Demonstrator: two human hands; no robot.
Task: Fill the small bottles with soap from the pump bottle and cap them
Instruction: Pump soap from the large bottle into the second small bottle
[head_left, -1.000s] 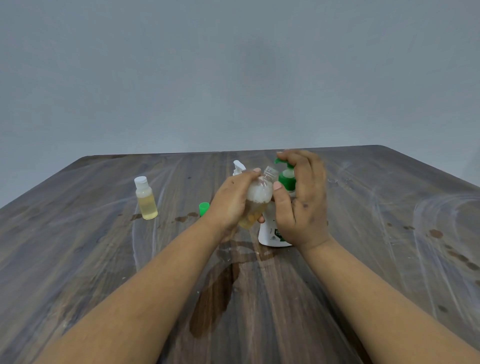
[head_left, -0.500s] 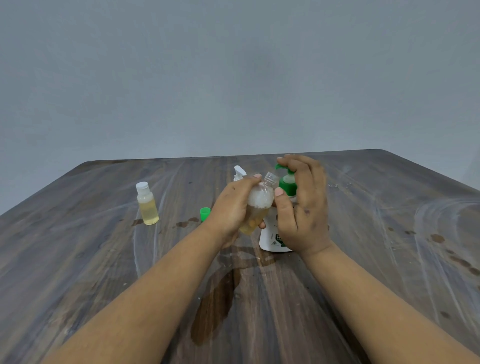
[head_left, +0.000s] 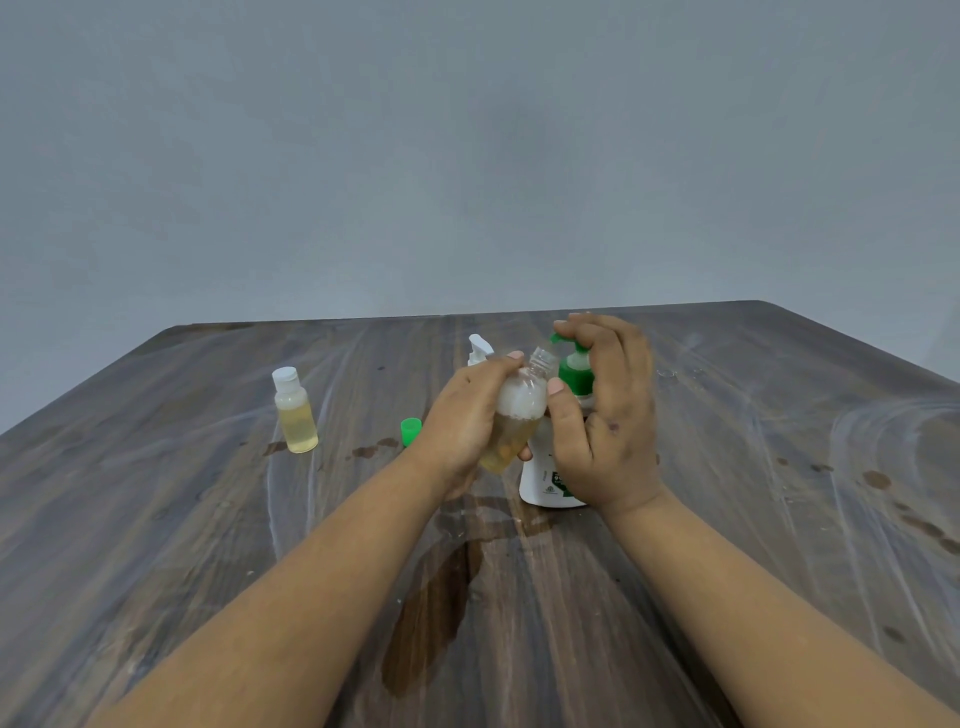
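My left hand (head_left: 465, 428) grips a small clear bottle (head_left: 519, 410), uncapped and tilted right. It holds yellow soap below and white foam above. Its mouth sits just under the green nozzle of the white pump bottle (head_left: 545, 480), which stands on the table. My right hand (head_left: 610, 415) wraps over the pump bottle from the right, with its fingers curled on the green pump head and its thumb beside the small bottle. A second small bottle (head_left: 295, 413), white-capped and holding yellow soap, stands upright at the left. A loose green cap (head_left: 410, 432) lies left of my left hand.
The dark wooden table (head_left: 753, 467) has white smears, several brown spots and a wet patch (head_left: 431, 613) between my forearms. The white top of another bottle (head_left: 478, 347) shows behind my left hand. A plain grey wall stands beyond the table's far edge.
Both hands keep their hold at the pump nozzle. The whole scene has slipped slightly lower in view; nothing was let go or picked up.
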